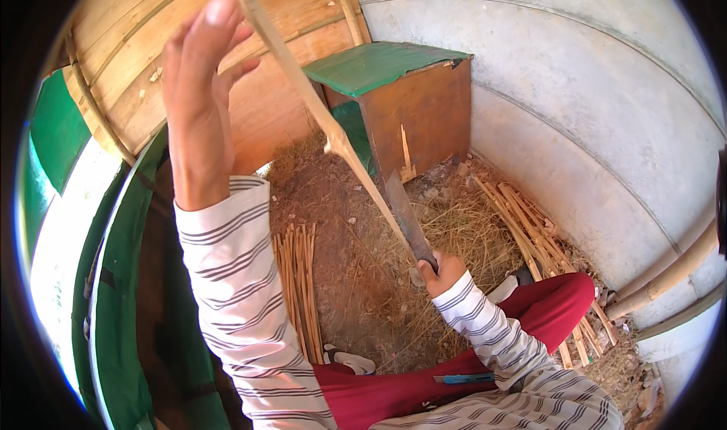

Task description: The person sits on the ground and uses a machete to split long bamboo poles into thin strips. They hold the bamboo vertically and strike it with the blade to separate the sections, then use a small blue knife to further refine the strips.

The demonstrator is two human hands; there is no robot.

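A split bamboo strip point(333, 134) with a knot partway along it slants from the upper left down to my right hand point(443, 273). That hand is closed around the handle of a machete point(405, 214), whose dark blade points up and away. The strip's lower end lies against the blade near my thumb; whether my fingers pinch it too, I cannot tell. My left hand point(201, 89) is raised beside the strip's upper end, thumb up and fingers apart, with no grip on the strip showing.
Bamboo strips lie in a bundle point(297, 290) at left and a pile point(530, 229) at right. A green-topped wooden box point(416, 112) stands against the pale wall point(560, 74). A blue cutter point(463, 378) rests on my lap. Straw and shavings point(454, 225) cover the dirt.
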